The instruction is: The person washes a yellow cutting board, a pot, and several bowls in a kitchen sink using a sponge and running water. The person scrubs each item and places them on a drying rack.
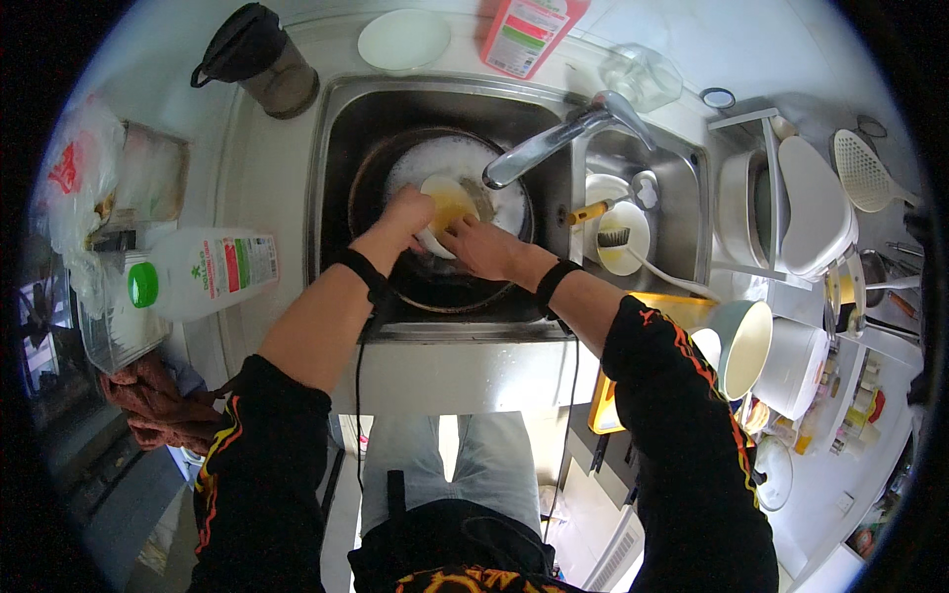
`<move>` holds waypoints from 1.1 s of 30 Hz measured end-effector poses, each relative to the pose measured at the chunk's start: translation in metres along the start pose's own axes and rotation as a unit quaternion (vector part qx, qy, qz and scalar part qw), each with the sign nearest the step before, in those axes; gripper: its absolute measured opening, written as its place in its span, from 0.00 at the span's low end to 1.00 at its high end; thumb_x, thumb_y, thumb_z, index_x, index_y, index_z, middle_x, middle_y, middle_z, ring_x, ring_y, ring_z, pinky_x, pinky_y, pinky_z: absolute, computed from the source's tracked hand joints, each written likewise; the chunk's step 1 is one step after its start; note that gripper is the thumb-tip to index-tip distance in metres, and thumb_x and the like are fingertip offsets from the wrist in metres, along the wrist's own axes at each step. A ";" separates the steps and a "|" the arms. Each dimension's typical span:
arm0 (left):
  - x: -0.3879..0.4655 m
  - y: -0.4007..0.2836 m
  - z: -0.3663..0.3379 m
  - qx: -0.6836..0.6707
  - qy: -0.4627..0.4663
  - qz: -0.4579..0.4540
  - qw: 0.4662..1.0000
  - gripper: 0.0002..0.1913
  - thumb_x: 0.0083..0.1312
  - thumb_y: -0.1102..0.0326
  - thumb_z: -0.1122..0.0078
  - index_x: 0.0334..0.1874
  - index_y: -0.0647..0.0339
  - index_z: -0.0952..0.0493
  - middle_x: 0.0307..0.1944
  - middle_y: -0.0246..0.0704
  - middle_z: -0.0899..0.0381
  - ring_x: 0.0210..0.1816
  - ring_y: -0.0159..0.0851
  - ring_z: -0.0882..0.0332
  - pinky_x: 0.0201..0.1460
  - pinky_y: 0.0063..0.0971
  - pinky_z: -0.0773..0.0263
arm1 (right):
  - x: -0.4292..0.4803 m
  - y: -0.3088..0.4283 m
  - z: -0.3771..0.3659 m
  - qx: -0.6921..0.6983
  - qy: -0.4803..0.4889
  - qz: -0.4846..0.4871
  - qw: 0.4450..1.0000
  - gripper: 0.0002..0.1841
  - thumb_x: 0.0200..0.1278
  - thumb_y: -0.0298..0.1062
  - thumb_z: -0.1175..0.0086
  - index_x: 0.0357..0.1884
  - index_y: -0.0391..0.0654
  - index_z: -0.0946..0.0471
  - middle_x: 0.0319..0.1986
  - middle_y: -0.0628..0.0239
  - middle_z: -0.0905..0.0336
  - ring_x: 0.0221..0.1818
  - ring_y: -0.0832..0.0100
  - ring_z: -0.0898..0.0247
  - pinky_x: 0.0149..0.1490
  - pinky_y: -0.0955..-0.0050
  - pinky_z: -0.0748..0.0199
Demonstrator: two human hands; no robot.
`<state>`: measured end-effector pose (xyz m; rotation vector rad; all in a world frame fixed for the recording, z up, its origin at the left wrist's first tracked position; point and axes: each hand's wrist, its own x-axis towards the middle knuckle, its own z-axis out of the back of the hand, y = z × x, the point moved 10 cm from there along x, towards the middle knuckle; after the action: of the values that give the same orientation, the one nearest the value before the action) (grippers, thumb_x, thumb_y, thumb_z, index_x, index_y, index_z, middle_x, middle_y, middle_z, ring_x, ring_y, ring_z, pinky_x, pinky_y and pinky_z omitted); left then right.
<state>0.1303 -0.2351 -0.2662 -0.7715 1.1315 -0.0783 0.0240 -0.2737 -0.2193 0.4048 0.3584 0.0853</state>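
Observation:
A small white bowl (443, 191) with a yellowish inside is tilted over a large dark pan (361, 174) of foamy water (422, 157). My left hand (404, 220) grips the bowl's left rim. Across its lower right side lies my right hand (485, 247), fingertips inside the bowl; whether a scrubber is under them is hidden. The pan sits in the larger basin of a stainless steel sink (452, 89). Above the pan's right side reaches the chrome faucet (549, 144).
The smaller basin holds white bowls (634, 259), a yellow-handled utensil (591, 212) and a brush (614, 237). Around the sink stand a pink detergent bottle (525, 37), a white plate (404, 38), a dark-lidded pitcher (278, 78), a green-capped bottle (196, 274) and a dish rack (749, 118).

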 end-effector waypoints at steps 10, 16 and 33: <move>0.004 0.009 -0.019 -0.053 0.026 0.005 0.998 0.32 0.72 0.69 0.53 0.79 0.57 0.44 0.67 0.57 0.30 0.53 0.67 0.19 0.41 0.65 0.17 | -0.007 0.005 0.013 -0.014 -0.008 0.003 1.000 0.25 0.72 0.41 0.42 0.65 0.39 0.28 0.58 0.39 0.21 0.61 0.33 0.27 0.66 0.49 0.28; 0.006 0.005 -0.030 -0.119 0.053 0.013 0.991 0.33 0.75 0.66 0.57 0.82 0.49 0.49 0.70 0.53 0.32 0.57 0.65 0.21 0.41 0.62 0.15 | -0.016 -0.015 0.026 0.206 -0.084 -0.011 0.975 0.26 0.69 0.40 0.39 0.63 0.36 0.29 0.51 0.42 0.19 0.55 0.36 0.25 0.60 0.49 0.25; 0.008 0.010 -0.016 -0.079 -0.030 -0.003 0.996 0.33 0.75 0.67 0.60 0.84 0.51 0.48 0.72 0.53 0.31 0.65 0.66 0.26 0.53 0.65 0.21 | -0.007 -0.015 0.023 0.257 -0.143 0.003 0.956 0.30 0.71 0.40 0.38 0.69 0.36 0.33 0.54 0.41 0.21 0.60 0.39 0.25 0.62 0.52 0.26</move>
<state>0.1171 -0.2394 -0.2812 -0.9114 1.0870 0.0307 0.0260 -0.2969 -0.2031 0.9238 0.0869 -0.0637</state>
